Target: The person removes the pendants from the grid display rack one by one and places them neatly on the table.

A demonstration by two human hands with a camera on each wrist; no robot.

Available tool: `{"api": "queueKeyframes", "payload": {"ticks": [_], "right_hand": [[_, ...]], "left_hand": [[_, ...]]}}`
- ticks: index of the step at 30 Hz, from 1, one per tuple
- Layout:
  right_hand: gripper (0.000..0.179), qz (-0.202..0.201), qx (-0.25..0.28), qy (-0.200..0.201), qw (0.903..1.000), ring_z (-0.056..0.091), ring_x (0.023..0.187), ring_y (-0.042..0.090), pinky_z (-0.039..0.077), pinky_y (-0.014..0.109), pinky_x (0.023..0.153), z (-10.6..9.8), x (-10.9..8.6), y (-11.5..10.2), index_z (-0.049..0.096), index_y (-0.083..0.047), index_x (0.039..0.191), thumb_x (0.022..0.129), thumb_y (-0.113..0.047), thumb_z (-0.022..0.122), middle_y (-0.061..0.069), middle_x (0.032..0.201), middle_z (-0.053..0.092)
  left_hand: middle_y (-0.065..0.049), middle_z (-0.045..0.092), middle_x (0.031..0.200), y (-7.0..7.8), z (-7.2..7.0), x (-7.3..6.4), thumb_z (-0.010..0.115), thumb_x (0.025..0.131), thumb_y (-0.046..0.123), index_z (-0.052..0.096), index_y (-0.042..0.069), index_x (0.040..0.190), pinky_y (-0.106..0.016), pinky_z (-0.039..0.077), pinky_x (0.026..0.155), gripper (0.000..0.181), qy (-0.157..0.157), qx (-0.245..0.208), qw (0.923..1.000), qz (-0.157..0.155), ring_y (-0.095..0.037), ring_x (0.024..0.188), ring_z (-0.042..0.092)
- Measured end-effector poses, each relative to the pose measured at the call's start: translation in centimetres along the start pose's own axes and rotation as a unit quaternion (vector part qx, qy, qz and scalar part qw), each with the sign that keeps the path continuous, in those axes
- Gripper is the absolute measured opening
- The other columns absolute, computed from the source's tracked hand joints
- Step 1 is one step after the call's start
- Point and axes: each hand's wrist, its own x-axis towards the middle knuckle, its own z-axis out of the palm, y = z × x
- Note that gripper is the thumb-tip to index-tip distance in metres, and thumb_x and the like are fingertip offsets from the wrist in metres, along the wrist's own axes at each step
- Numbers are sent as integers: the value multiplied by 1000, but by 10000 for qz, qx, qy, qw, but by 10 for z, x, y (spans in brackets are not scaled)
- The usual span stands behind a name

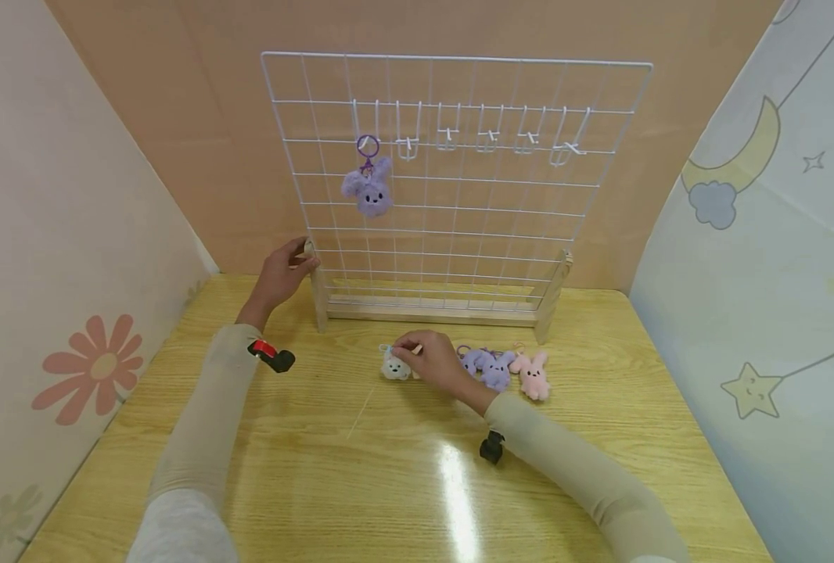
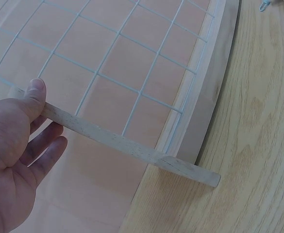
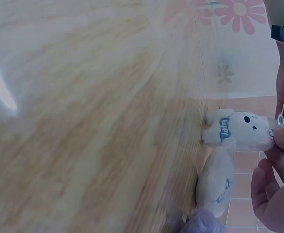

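Observation:
My left hand (image 1: pixel 280 275) grips the upper end of the wooden side post (image 2: pixel 108 138) at the left of the white wire grid rack (image 1: pixel 427 205), thumb on one face and fingers behind. Low over the table, my right hand (image 1: pixel 436 361) pinches the top of a small white plush keychain (image 3: pixel 246 130), near its pale blue ring. That plush bears a blue patch on its body and stands upright at the table. Beside it is another white plush (image 3: pixel 215 182), mostly hidden by the hand in the head view. Purple plush keychains (image 1: pixel 496 371) and a pink one (image 1: pixel 533 377) lie to the right.
A purple plush keychain (image 1: pixel 373 191) hangs by its ring from the leftmost hook. Several white hooks (image 1: pixel 487 139) line the grid's upper part to its right. A wooden base bar (image 1: pixel 431 311) joins the posts on the table (image 1: pixel 318 469). Printed walls stand on both sides.

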Motion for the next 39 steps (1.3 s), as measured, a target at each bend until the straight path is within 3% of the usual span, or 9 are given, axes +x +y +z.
{"api": "queueKeyframes", "payload": {"ticks": [7, 16, 39], "right_hand": [[14, 36, -185, 34, 9998, 69, 82, 6, 58, 21, 69, 1, 8, 7, 80, -12, 101, 99, -22, 71, -1, 98, 78], [15, 241, -533, 67, 9983, 72, 88, 14, 58, 29, 75, -1, 19, 17, 81, -10, 101, 98, -22, 72, 1, 96, 79], [13, 444, -831, -189, 9954, 69, 88, 15, 57, 36, 80, 2, 23, 25, 82, -11, 103, 95, -20, 75, 1, 98, 78]], "left_hand": [[-23, 48, 152, 0, 0, 0, 59, 106, 29, 38, 2, 156, -58, 49, 105, 61, -10, -29, 10000, 30, -43, 133, 53], [-23, 49, 151, 1, 0, 0, 60, 106, 31, 37, 4, 158, -57, 49, 104, 63, -21, -54, 10000, 1, -42, 133, 53], [-25, 46, 153, 4, 0, -1, 59, 106, 26, 36, 1, 157, -58, 49, 104, 61, -27, -72, 10000, -4, -44, 132, 54]]}}
